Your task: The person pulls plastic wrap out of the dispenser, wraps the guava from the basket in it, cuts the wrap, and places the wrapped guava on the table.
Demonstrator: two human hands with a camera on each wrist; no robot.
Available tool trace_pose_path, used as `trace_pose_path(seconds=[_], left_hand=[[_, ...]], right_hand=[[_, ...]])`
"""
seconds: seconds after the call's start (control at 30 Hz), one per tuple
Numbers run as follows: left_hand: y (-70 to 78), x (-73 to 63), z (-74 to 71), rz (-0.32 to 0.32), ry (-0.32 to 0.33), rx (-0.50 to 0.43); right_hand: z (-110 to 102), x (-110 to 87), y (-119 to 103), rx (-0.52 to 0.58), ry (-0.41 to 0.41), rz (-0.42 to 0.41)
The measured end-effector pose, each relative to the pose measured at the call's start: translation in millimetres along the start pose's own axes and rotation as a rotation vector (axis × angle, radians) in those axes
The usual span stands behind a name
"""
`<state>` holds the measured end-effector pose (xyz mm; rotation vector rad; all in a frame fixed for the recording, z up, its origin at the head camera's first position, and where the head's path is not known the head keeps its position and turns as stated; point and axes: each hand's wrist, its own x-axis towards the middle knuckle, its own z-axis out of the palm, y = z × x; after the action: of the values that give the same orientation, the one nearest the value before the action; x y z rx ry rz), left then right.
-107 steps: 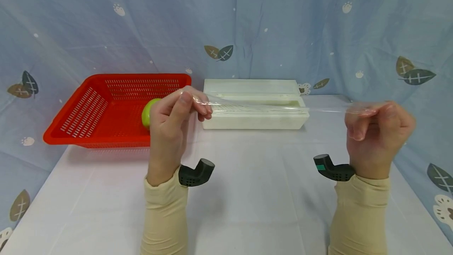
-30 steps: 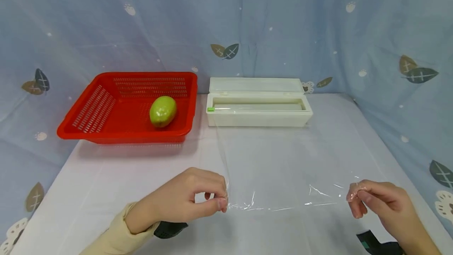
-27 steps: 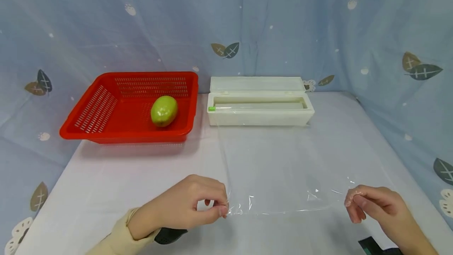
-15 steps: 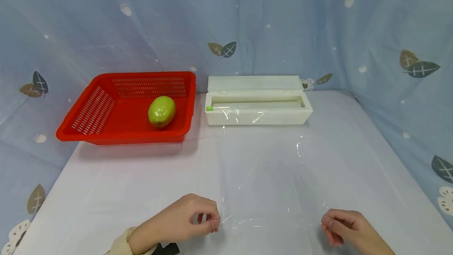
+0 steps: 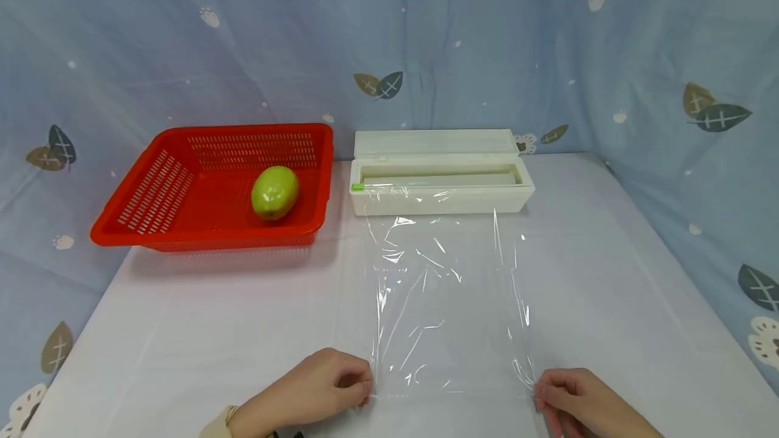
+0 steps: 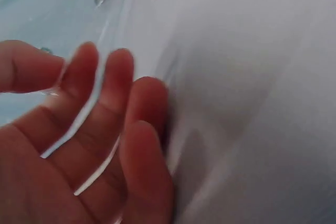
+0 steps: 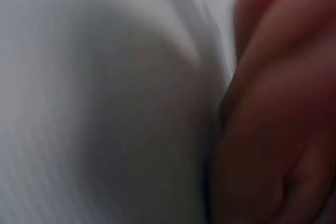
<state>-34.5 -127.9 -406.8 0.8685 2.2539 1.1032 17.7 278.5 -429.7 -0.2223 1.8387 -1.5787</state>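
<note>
A clear sheet of cling film (image 5: pixel 450 330) runs from the white cling film box (image 5: pixel 441 203) toward me, low over the table, glinting with creases. My left hand (image 5: pixel 322 387) pinches its near left corner between thumb and index finger. At the near right corner, my right hand (image 5: pixel 578 401) pinches the edge with its thumb and fingers. In the left wrist view the left hand's (image 6: pixel 105 129) other fingers are loosely bent close to the white surface. The right wrist view is blurred and shows only part of the right hand (image 7: pixel 283 114). The box's lid stands raised, showing the roll inside.
A green slider (image 5: pixel 358 186) sits at the left end of the box's front edge. Left of the box, a red plastic basket (image 5: pixel 201 238) holds a round green fruit (image 5: pixel 275 193). A blue patterned curtain (image 5: pixel 462 39) hangs behind the white table (image 5: pixel 231 330).
Both hands first drew the film from the box toward me, then lowered it to the table. The right hand has moved inward, toward the left. Both corners are still held.
</note>
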Motion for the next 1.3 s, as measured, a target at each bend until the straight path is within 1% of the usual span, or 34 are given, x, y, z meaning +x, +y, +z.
trace_pose_path(seconds=[0.1, 0.2, 0.27, 0.37, 0.47, 0.6, 0.63, 0.73, 0.87, 0.97, 1.1, 1.2, 1.3], left_hand=[[-2.4, -1.3, 0.4, -0.064, -0.007, 0.017], [-4.8, -4.1, 0.3, -0.121, -0.036, 0.038], [-6.0, -4.1, -0.6, -0.145, -0.048, 0.058], [-7.6, -3.6, -1.6, -0.164, -0.056, 0.090], [-8.3, -3.9, -3.2, -0.167, -0.064, 0.117], [-8.0, -4.4, -5.8, -0.170, -0.091, 0.108], [-7.8, -4.5, -6.5, -0.175, -0.096, 0.101], [-8.8, -4.9, -6.8, -0.189, -0.115, 0.027], [-13.8, -4.1, -5.9, -0.173, -0.143, -0.101], [-18.1, -3.4, -7.6, -0.158, -0.171, -0.165], [-21.7, -2.7, -10.4, -0.156, -0.192, -0.209], [-22.2, -1.8, -10.4, -0.149, -0.192, -0.217], [-22.7, -1.2, -10.4, -0.142, -0.200, -0.227]], right_hand=[[4.4, 0.6, 3.2, -0.024, 0.042, 0.073], [7.9, -0.3, 4.7, -0.088, 0.096, 0.115], [8.4, -0.8, 4.3, -0.126, 0.124, 0.136], [8.2, -0.9, 3.9, -0.155, 0.140, 0.154], [7.8, -0.2, 4.2, -0.166, 0.155, 0.168], [7.1, -0.3, 4.1, -0.173, 0.165, 0.173], [6.9, -0.4, 4.0, -0.170, 0.162, 0.170], [6.6, -0.8, 3.0, -0.155, 0.160, 0.183], [5.7, -3.0, 2.7, -0.092, 0.150, 0.216], [5.2, -3.9, 3.8, -0.033, 0.134, 0.234], [4.5, -1.9, 4.4, -0.021, 0.117, 0.234], [3.6, 0.1, 3.7, -0.063, 0.123, 0.221], [5.6, -0.6, 4.3, -0.092, 0.152, 0.230]])
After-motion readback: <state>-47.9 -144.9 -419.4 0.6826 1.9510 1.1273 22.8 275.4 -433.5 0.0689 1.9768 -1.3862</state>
